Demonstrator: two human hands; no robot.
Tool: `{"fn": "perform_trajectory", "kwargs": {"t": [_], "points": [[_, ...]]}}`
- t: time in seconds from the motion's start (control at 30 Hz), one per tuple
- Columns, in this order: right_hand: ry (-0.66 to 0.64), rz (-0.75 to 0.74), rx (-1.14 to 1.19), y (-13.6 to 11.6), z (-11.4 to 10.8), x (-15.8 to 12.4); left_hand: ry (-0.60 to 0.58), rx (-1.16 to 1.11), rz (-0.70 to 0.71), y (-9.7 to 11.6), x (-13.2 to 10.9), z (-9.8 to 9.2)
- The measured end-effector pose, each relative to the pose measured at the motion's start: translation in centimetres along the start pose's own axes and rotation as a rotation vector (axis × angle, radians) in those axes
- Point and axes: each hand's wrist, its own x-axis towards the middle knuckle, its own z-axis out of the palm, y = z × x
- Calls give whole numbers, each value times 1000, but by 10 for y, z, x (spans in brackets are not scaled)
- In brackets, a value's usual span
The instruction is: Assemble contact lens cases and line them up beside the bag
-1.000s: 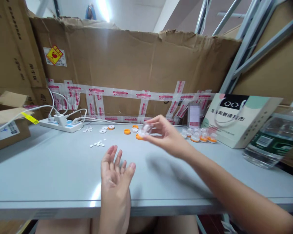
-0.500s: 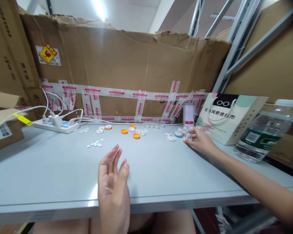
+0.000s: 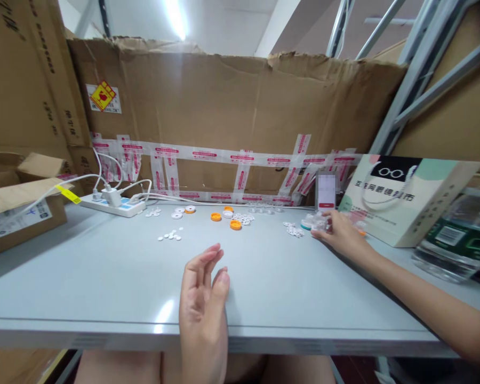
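Note:
My left hand hovers over the near edge of the table, palm turned inward, fingers loosely curled and apart, holding nothing. On the right, my right hand reaches to a cluster of clear plastic pieces. Its thumb and fingers close around a clear piece whose exact shape I cannot make out. A teal ring-shaped part lies just left of those fingers, and an orange part shows behind the hand. Beside them is a pile of small white patterned pieces.
Orange round rings, white discs and clear pieces lie toward the back. A phone stands upright. At right are a paper bag and a water bottle; at left, a power strip and cardboard box.
The view has shifted left, so everything appears farther right. My right hand stays at the clear pieces, with an orange part now showing behind it. My left hand remains open.

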Motion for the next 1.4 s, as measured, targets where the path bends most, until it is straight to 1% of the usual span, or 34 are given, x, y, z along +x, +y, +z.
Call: {"fn": "perform_trajectory", "kwargs": {"t": [0.1,0.17,0.2,0.23,0.27,0.3,0.33,0.37,0.4,0.43,0.47,0.5,0.53,0.57,0.63,0.7,0.77,0.87,0.93,1.0,1.07,1.13,1.17,1.23,1.33,1.4], "points": [[63,-14,-17,-12,-10,-6,-87,40,-41,3,-4,-2],[97,-50,10,-27,-18,-9,-141,118,-34,11,-7,-4],[85,-76,40,-37,-21,-10,-172,181,-5,19,-7,-6],[47,-112,72,-48,-22,-10,-209,267,39,28,-7,-9],[-26,-166,101,-60,-22,-10,-256,380,104,39,-4,-12],[-76,-211,116,-73,-21,-8,-331,516,181,51,1,-17],[-112,-254,129,-87,-19,-7,-408,674,257,64,8,-22],[-161,-320,129,-101,-16,-5,-421,823,354,78,19,-27],[-210,-382,122,-115,-11,-3,-353,946,467,91,34,-33],[-268,-446,110,-128,-6,-1,-309,1086,537,103,51,-39],[-325,-518,89,-141,-1,0,-271,1218,578,114,72,-44],[-374,-590,70,-153,5,1,-244,1345,580,123,95,-50],[-396,-629,73,-163,10,2,-246,1503,520,128,120,-55],[-411,-660,80,-172,16,2,-282,1680,388,131,145,-60],[-425,-692,106,-182,25,1,-339,1796,228,128,192,-69],[-432,-697,141,-184,31,0,-385,1891,107,114,229,-77],[-444,-688,183,-180,32,-2,-411,1957,26,97,251,-85],[-472,-640,267,-170,30,-1,-419,2018,-41,73,266,-97],[-486,-601,326,-166,28,0,-415,2037,-56,66,269,-102],[-497,-582,362,-163,29,2,-414,2039,-52,64,269,-102],[-510,-586,369,-163,30,2,-431,2023,-32,67,264,-96],[-526,-588,367,-163,33,1,-484,1982,-2,70,252,-83],[-532,-587,366,-163,34,1,-530,1949,15,71,241,-73],[-538,-581,367,-164,35,0,-665,1852,46,68,213,-53],[-537,-580,368,-165,34,-1,-908,1670,74,54,160,-24],[-535,-583,366,-165,33,-1,-1013,1586,82,44,130,-12]]}}
